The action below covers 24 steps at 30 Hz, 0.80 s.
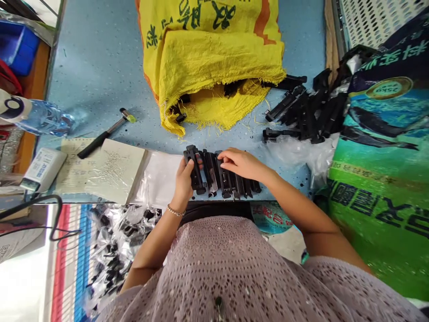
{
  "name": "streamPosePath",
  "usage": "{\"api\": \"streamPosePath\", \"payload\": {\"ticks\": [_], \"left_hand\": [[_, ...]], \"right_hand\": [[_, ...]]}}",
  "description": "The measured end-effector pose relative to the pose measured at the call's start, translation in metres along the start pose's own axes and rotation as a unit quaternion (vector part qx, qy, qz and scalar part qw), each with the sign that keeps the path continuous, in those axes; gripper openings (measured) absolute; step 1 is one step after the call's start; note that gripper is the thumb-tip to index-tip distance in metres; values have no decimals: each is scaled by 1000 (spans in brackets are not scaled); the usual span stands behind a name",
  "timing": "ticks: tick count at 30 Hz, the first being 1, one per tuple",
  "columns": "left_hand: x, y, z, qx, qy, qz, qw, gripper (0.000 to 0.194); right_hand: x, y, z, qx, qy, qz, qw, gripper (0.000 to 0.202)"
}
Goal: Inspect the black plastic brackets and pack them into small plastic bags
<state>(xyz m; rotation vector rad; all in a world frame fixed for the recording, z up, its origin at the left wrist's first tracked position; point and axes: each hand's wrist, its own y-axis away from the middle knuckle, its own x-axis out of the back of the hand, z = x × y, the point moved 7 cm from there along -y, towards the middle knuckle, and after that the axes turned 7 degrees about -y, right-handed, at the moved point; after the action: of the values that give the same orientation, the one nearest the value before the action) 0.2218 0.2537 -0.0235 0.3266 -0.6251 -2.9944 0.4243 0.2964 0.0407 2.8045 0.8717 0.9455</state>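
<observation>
My left hand (pixel 184 179) grips a long black plastic part (pixel 195 169) at the left end of a row, thumb on top and fingertips showing behind it. Several similar black parts (pixel 231 183) stand side by side along the table's near edge. Over the middle of this row is my right hand (pixel 239 163), its bent fingers closed on the top of one part. Its thumb is mostly hidden. A clear plastic bag (pixel 159 174) lies flat just left of my left hand.
A yellow woven sack (pixel 214 58) lies open towards me, black parts inside. More black parts (pixel 304 112) are heaped at right beside a green sack (pixel 378 192). On the left are a hammer (pixel 103 134), a notebook (pixel 114 167), a white box (pixel 43 170) and a water bottle (pixel 43 117).
</observation>
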Motion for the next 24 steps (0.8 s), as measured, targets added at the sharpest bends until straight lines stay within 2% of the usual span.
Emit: {"api": "streamPosePath", "payload": {"ticks": [2,3,5,7,9,10,11,12,13,15,16,17,18,19,21,24], "left_hand": [[5,6,10,17,20,-4,1000,39],[4,11,15,30,19,-27,999,42],[-4,25,22,65,5,-112,992,57],[-13,44,25,107,-12,-209,972,65],[-12,57,25,120,-44,-258,958,54],[-5,59,25,107,-80,-245,960,48],[7,58,26,81,-139,-204,966,45],[24,55,28,40,-219,-137,965,43],[41,53,32,-11,-309,-60,949,40],[66,52,39,-107,-474,57,872,30],[72,52,39,-139,-526,79,835,26],[77,50,37,-159,-552,77,815,22],[81,48,35,-167,-553,62,814,21],[85,45,33,-166,-534,44,828,21],[95,40,33,-142,-458,30,877,20],[111,36,38,-93,-316,65,942,18]], "right_hand": [[3,11,-6,6,76,51,996,24],[4,16,-15,25,114,80,990,27],[-1,26,-43,124,175,97,972,36],[-16,36,-72,259,198,53,944,42],[-26,44,-83,328,194,3,924,40],[-26,45,-81,323,186,-3,928,38],[-22,43,-75,295,170,2,940,35],[-16,40,-65,250,143,16,957,32],[-11,37,-53,196,104,33,975,31],[-4,34,-29,84,-20,71,994,31],[-6,33,-20,38,-105,84,990,32],[-11,33,-14,0,-197,90,976,34],[-20,32,-11,-27,-291,88,952,36],[-32,31,-12,-45,-380,77,921,38],[-59,28,-22,-64,-517,38,853,40],[-102,15,-42,-81,-618,-32,781,37]]}}
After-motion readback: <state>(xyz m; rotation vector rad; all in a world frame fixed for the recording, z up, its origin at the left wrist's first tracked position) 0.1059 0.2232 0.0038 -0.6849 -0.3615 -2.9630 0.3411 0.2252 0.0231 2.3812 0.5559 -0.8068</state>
